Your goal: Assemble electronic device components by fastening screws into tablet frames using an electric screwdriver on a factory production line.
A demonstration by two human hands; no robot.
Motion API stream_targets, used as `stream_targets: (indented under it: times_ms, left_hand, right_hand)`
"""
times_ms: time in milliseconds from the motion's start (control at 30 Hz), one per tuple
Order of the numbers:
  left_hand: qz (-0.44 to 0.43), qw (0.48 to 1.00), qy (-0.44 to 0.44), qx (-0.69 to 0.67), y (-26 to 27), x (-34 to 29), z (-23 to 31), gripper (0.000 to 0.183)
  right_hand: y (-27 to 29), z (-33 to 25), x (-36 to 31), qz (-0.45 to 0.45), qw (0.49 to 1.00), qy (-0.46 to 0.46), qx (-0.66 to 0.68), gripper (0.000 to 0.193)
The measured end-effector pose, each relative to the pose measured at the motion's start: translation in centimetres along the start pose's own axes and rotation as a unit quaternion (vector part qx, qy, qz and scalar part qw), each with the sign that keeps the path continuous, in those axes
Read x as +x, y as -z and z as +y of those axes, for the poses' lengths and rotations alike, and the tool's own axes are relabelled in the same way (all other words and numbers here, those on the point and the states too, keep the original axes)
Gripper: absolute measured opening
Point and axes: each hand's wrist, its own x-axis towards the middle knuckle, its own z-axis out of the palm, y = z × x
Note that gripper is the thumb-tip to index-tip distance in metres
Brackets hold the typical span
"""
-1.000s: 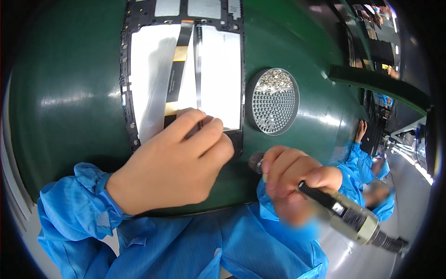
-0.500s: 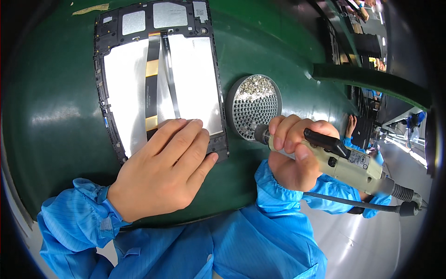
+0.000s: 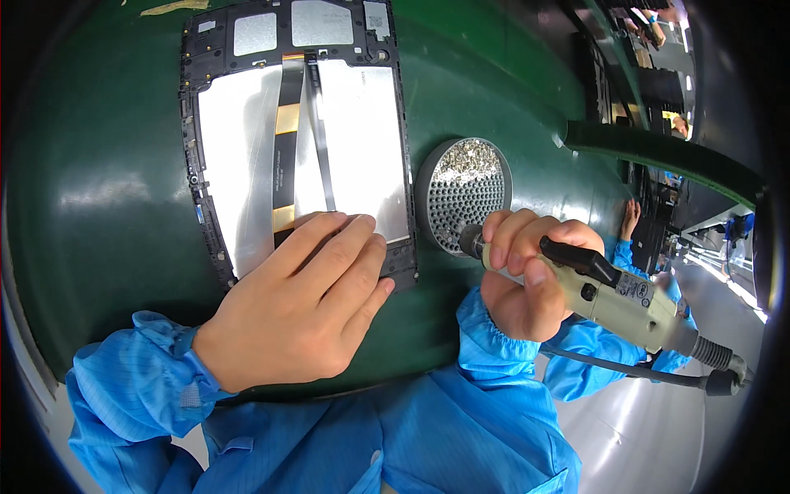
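Note:
My left hand (image 3: pixel 309 305) lies flat with its fingers stretched over the lower part of a tablet housing (image 3: pixel 370 140). The housing has a black rim and a shiny silver inner plate, with dark ribbon cables (image 3: pixel 288 156) running down its middle; their lower ends pass under my fingers. Wrapped round a beige electric screwdriver (image 3: pixel 625 300) with a black lever is my right hand (image 3: pixel 535 263). The screwdriver's nose is at the lower right part of a round grey screw tray (image 3: pixel 473 193). Small silver screws are heaped at the tray's far end, above rows of holes; the bit's tip is hard to make out.
Everything lies on a green work surface (image 3: pixel 99 198). A dark green curved bar (image 3: pixel 658 148) rises at the right. The screwdriver's cable (image 3: pixel 716 354) trails off right. A strip of tan tape (image 3: pixel 174 6) is at the far left. Another person's hand (image 3: pixel 630 218) shows at the right.
The housing and the tray appear a little further right in the view. Both hands keep nearly the same pose, with the screwdriver still at the tray.

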Motion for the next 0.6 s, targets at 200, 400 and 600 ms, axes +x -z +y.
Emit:
stream_targets:
  times_ms: [200, 400, 600]
  left_hand:
    - [-0.036, 0.999, -0.013, -0.009, 1.1, -1.0, -0.7, 0.018]
    - [0.005, 1.000, -0.014, -0.010, 0.3, -1.5, -0.6, 0.016]
    - [0.017, 1.000, -0.016, -0.014, 0.1, -2.0, -0.6, 0.015]
  right_hand:
    - [0.1, 0.4, -0.2, 0.013, 1.000, -0.001, 0.015, 0.036]
    - [0.3, 0.5, -0.3, 0.008, 1.000, 0.003, 0.019, 0.037]
    - [-0.2, -0.2, -0.6, 0.022, 1.000, 0.014, -0.009, 0.039]
